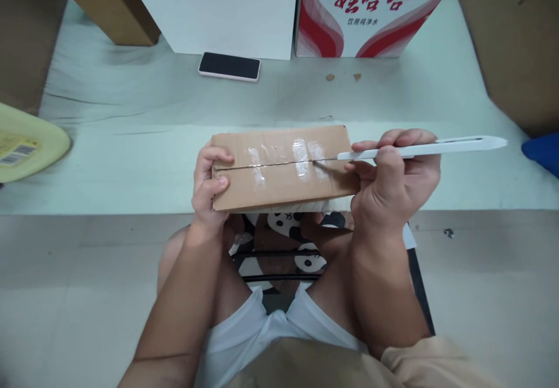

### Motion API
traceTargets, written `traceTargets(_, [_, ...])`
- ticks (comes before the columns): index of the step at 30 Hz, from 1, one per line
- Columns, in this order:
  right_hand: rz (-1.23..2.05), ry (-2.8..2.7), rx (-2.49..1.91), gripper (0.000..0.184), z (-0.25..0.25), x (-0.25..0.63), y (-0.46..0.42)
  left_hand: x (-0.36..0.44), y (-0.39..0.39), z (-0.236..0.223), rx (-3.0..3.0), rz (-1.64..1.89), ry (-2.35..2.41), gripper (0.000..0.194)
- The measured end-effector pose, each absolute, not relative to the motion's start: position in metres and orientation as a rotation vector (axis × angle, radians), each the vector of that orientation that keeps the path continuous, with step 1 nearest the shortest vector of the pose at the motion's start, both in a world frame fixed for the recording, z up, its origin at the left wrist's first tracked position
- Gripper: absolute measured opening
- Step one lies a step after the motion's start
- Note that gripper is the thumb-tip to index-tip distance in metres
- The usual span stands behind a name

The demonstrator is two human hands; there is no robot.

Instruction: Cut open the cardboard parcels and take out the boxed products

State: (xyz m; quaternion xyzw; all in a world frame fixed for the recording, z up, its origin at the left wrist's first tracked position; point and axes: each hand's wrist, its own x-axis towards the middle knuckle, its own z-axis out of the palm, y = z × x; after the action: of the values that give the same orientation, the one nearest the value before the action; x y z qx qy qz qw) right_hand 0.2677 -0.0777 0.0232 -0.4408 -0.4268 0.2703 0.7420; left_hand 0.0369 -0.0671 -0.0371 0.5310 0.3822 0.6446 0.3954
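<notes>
A small brown cardboard box (279, 187) is held over the front edge of the table, its long seam facing up with strips of clear tape across it. My left hand (209, 181) grips the box's left end, thumb and fingers closed on either side of the seam. In my right hand (393, 172) is a white utility knife (463, 145), its handle pointing right. The front of the knife lies over the right part of the seam, near the tape. Whether the blade is in the gap is hard to make out.
A phone (229, 66) lies near a white box (218, 9) and a red-and-white carton (375, 15). Two brown scraps (331, 77) rest on the table (152, 143). A yellow bottle (30, 143) is at left, a blue object (544, 152) at right, and large cardboard boxes flank both sides.
</notes>
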Motion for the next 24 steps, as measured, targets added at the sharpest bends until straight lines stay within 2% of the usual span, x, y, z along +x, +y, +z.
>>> traceTargets(5, [0.539, -0.95, -0.965, 0.016, 0.024, 0.269, -0.076, 0.038, -0.068, -0.036, 1.32, 1.641, 0.981, 0.045])
traceTargets(16, [0.76, -0.782, -0.953, 0.018, 0.018, 0.282, -0.067, 0.036, -0.066, -0.039, 1.244, 1.682, 0.919, 0.044])
traceTargets(24, [0.789, -0.751, -0.919, 0.015, 0.022, 0.281, -0.068, 0.037, -0.068, -0.037, 1.22, 1.685, 0.942, 0.044])
